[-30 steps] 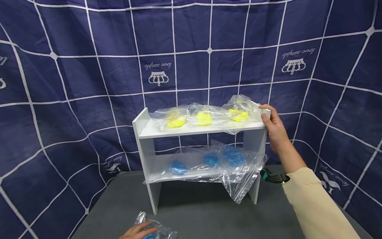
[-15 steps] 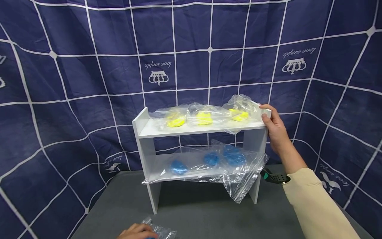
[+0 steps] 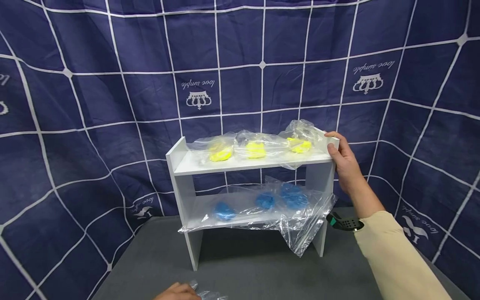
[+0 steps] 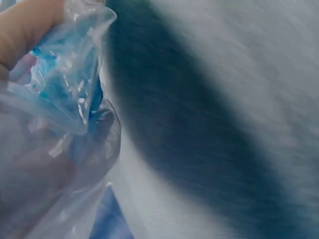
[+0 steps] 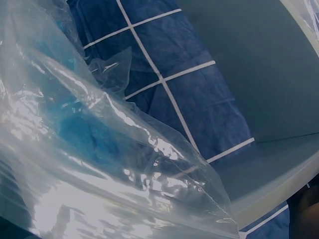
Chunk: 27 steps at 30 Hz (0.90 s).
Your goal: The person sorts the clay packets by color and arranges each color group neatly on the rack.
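My left hand (image 3: 178, 292) is at the bottom edge of the head view, partly cut off. It grips a clear plastic bag (image 4: 70, 74) with a blue lump inside; the left wrist view shows the thumb (image 4: 25, 30) against the film. My right hand (image 3: 345, 160) holds the upper right side panel of a small white two-tier shelf (image 3: 255, 166). Three yellow lumps (image 3: 256, 150) in clear bags lie along its top board. On the lower board are several blue lumps (image 3: 265, 201) in clear bags, one bag (image 5: 124, 164) hanging over the front edge.
The shelf stands on a dark grey surface (image 3: 240, 271). A navy cloth (image 3: 240, 87) with white grid lines hangs behind and at both sides. Below the lower board is an open gap between the shelf's legs.
My left hand first lay over the bagged blue lump with fingers extended. Its fingers then curled round the bag, and hand and bag moved slightly lower. The right hand stays on the shelf.
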Motion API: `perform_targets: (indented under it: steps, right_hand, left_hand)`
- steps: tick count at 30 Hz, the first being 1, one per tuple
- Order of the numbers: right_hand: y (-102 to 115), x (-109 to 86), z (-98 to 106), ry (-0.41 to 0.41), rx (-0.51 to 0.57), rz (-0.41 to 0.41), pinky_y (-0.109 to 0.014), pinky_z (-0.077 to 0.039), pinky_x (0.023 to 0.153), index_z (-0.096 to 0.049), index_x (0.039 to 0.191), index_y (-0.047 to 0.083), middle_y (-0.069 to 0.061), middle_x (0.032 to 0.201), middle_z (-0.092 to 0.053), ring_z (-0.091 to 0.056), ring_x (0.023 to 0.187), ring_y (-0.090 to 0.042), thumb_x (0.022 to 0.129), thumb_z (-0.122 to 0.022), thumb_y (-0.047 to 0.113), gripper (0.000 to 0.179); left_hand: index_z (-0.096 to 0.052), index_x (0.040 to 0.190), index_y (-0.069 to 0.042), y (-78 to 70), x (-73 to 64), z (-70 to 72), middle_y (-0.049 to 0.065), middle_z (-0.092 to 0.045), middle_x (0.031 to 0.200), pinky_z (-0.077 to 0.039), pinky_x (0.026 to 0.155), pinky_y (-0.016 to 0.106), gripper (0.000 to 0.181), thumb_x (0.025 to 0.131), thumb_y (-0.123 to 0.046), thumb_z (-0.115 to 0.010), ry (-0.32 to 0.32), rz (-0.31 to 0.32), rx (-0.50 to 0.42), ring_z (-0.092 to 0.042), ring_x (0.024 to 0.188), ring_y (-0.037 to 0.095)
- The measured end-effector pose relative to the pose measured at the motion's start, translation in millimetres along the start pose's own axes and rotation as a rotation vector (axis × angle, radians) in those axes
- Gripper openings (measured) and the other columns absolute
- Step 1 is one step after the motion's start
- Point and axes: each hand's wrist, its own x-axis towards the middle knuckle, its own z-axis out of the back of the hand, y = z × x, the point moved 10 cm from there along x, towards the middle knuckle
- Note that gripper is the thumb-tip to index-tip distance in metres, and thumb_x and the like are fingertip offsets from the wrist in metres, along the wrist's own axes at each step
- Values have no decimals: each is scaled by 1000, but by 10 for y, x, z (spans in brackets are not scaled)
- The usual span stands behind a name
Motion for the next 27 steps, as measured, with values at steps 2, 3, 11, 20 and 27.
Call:
perform_targets:
  steps: [2, 3, 11, 20, 27]
  right_hand:
    - [-4, -2, -1, 2, -3, -2, -22, -33, 87, -47, 133, 25, 9, 137, -39, -40, 113, -7, 101, -45, 26, 32]
    - [-7, -5, 0, 1, -5, -4, -22, -32, 87, -47, 133, 25, 9, 137, -38, -40, 114, -7, 101, -45, 25, 32]
    - [-8, -14, 0, 1, -20, -11, -21, -30, 90, -46, 134, 26, 2, 147, -33, -37, 118, -7, 101, -45, 26, 33]
    - [11, -13, 15, -9, -35, -2, -21, -31, 89, -45, 135, 24, 1, 148, -32, -37, 118, -7, 102, -44, 26, 33]
    - [4, -24, 2, -8, -38, -1, -21, -33, 87, -44, 134, 24, 8, 143, -35, -38, 116, -6, 102, -43, 27, 33]
  left_hand:
    - [-64, 116, -25, -61, 106, 55, -14, -65, 102, -27, 69, 7, 36, 82, -18, -70, 3, 17, -24, -51, 91, -4]
    - [-64, 118, -25, -92, 181, 98, -13, -64, 104, -29, 69, 8, 36, 83, -19, -69, 21, 36, -52, -50, 91, -4]
    - [-53, 133, -32, -319, 850, 652, -9, -57, 123, -45, 78, 23, 54, 83, -43, -72, 191, 317, -238, -46, 107, 5]
    - [-50, 134, -40, -505, 1569, 1353, -19, -51, 128, -50, 84, 28, 71, 71, -33, -83, 19, 351, 57, -51, 113, 7]
    - [-51, 135, -34, -92, 1866, 1438, -12, -54, 133, -50, 84, 34, 70, 72, -37, -82, 12, 522, 116, -52, 116, 13]
